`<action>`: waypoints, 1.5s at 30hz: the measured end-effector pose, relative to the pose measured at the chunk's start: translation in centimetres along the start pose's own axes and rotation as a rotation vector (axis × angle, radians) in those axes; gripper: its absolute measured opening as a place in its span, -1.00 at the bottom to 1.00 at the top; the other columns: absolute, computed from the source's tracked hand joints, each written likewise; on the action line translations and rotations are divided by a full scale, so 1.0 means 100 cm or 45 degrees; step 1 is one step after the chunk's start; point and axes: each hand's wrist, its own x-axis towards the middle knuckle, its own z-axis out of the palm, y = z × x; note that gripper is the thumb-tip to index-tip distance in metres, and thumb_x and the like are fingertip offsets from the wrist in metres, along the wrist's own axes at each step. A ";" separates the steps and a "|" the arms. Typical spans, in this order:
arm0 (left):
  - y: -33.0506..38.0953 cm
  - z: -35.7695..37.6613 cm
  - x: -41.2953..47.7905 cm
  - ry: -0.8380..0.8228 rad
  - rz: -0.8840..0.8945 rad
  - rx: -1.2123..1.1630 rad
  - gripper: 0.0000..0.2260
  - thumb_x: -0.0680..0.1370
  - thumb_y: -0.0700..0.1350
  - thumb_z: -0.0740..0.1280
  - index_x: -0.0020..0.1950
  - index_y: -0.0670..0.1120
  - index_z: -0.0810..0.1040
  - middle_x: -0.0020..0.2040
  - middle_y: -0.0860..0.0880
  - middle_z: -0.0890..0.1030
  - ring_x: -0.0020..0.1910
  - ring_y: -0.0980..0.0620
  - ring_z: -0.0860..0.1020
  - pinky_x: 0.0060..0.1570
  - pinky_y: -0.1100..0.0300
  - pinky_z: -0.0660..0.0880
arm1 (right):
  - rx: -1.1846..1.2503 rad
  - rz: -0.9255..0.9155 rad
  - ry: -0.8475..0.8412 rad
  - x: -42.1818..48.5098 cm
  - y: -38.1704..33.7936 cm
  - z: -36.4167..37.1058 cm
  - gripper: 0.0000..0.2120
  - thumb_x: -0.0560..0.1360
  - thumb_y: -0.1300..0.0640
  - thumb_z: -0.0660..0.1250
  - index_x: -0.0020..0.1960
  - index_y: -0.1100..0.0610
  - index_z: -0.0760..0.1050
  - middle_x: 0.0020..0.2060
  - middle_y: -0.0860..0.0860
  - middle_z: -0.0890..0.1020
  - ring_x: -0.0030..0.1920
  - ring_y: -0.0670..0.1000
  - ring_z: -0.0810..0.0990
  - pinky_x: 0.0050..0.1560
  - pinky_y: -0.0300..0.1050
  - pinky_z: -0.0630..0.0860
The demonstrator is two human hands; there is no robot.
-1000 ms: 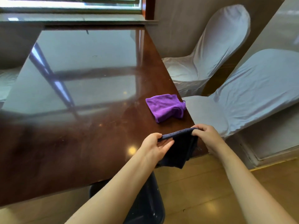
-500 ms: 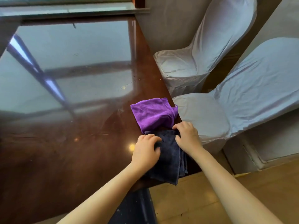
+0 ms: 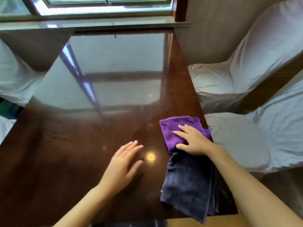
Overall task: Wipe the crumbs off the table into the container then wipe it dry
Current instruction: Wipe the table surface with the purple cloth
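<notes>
Right hand (image 3: 195,141) lies flat on the purple cloth (image 3: 173,128), fingers (image 3: 181,134) spread and pressing down rather than pinching; looks like the hold for a wiping stroke, palm weight keeping the cloth on the counter (image 3: 82,153). Purple cloth sits near the counter's right edge, its near corner touching or just overlapping the dark cloth (image 3: 188,182). Dark cloth lies folded at the near right corner, one end draped over the front edge, parked out of the wiping path, probably done with its part. Left hand (image 3: 123,164) is open and empty, fingers extended, just above or on the bare counter beside the dark cloth; blurred, so contact can't be judged. Container (image 3: 127,224): only a dark sliver shows below the near edge, under the counter front, likely where crumbs get pushed off. A few pale specks on the counter further back. Against half a second ago: both hands were then on the dark cloth; now the left has let go and moved left, the right has shifted onto the purple cloth. A second ago the dark cloth was held up off the corner between both hands.
</notes>
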 end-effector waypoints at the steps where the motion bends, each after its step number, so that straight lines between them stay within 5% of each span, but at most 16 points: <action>1: -0.015 -0.013 -0.002 0.054 -0.053 0.017 -0.43 0.49 0.28 0.08 0.33 -0.05 0.44 0.36 0.06 0.35 0.39 0.11 0.26 0.41 0.19 0.17 | 0.038 0.011 0.050 0.005 0.001 -0.001 -0.47 0.49 -0.16 0.18 0.42 -0.08 0.21 0.49 0.05 0.20 0.48 0.07 0.10 0.48 0.07 0.03; 4: -0.065 -0.047 -0.010 0.166 -0.245 0.108 -0.30 0.47 0.37 -0.04 0.33 -0.09 0.45 0.36 -0.07 0.43 0.37 0.01 0.32 0.37 0.20 0.16 | -0.106 0.018 0.112 0.019 -0.002 0.003 -0.47 0.53 -0.21 0.07 0.45 -0.10 0.12 0.50 0.02 0.14 0.49 0.07 0.04 0.49 0.11 -0.01; 8: -0.151 -0.074 -0.025 0.191 -0.560 0.354 -0.36 0.43 0.27 0.04 0.41 -0.05 0.34 0.44 -0.14 0.33 0.44 -0.11 0.25 0.38 -0.13 0.14 | -0.238 0.094 0.049 0.030 -0.008 0.027 -0.39 0.51 -0.29 -0.05 0.47 -0.17 -0.20 0.52 -0.03 -0.21 0.49 0.11 -0.29 0.44 0.20 -0.28; 11: -0.223 -0.091 -0.033 0.163 -0.815 0.524 -0.45 0.51 0.23 0.02 0.46 0.05 0.19 0.50 -0.11 0.23 0.48 -0.14 0.15 0.38 -0.26 0.05 | -0.252 0.178 0.178 0.039 -0.006 0.039 -0.37 0.46 -0.37 -0.15 0.41 -0.24 -0.34 0.49 -0.07 -0.29 0.48 0.09 -0.33 0.38 0.29 -0.34; 14: -0.275 -0.103 -0.034 0.086 -0.958 0.534 -0.33 0.44 0.34 -0.15 0.49 0.07 0.11 0.52 -0.15 0.13 0.51 -0.17 0.03 0.44 -0.25 -0.04 | -0.236 0.318 0.230 0.061 -0.001 0.037 -0.37 0.43 -0.40 -0.18 0.36 -0.27 -0.43 0.48 -0.08 -0.30 0.49 0.11 -0.30 0.35 0.38 -0.31; 24: -0.275 -0.084 -0.030 0.097 -0.927 0.542 -0.48 0.54 0.18 0.08 0.48 0.15 0.08 0.54 0.03 0.07 0.52 0.01 0.00 0.42 -0.18 -0.08 | -0.110 0.611 0.306 0.148 0.014 -0.003 -0.38 0.46 -0.38 -0.14 0.45 -0.21 -0.17 0.53 -0.01 -0.14 0.50 0.16 -0.22 0.39 0.37 -0.22; 29: -0.266 -0.085 -0.029 0.100 -0.916 0.543 -0.35 0.40 0.32 -0.17 0.47 0.16 -0.04 0.54 0.05 0.05 0.51 0.06 -0.04 0.43 -0.12 -0.12 | -0.106 0.647 0.334 0.187 -0.003 -0.013 -0.39 0.47 -0.37 -0.15 0.46 -0.19 -0.15 0.53 -0.01 -0.12 0.50 0.16 -0.22 0.40 0.35 -0.21; 40: -0.260 -0.089 -0.028 0.095 -0.902 0.579 -0.26 0.37 0.41 -0.35 0.46 0.11 -0.04 0.50 0.09 -0.02 0.49 0.07 -0.05 0.44 -0.12 -0.12 | -0.141 0.410 0.349 0.283 -0.109 -0.011 -0.37 0.47 -0.37 -0.14 0.47 -0.15 -0.13 0.53 -0.01 -0.11 0.50 0.18 -0.21 0.40 0.35 -0.24; 45: -0.262 -0.089 -0.028 0.052 -0.889 0.571 -0.28 0.43 0.37 -0.35 0.47 0.06 0.09 0.51 0.00 0.13 0.49 0.00 0.07 0.42 -0.21 0.01 | -0.177 0.157 0.358 0.303 -0.191 0.011 -0.37 0.47 -0.35 -0.09 0.47 -0.15 -0.08 0.53 -0.03 -0.09 0.50 0.17 -0.20 0.39 0.35 -0.26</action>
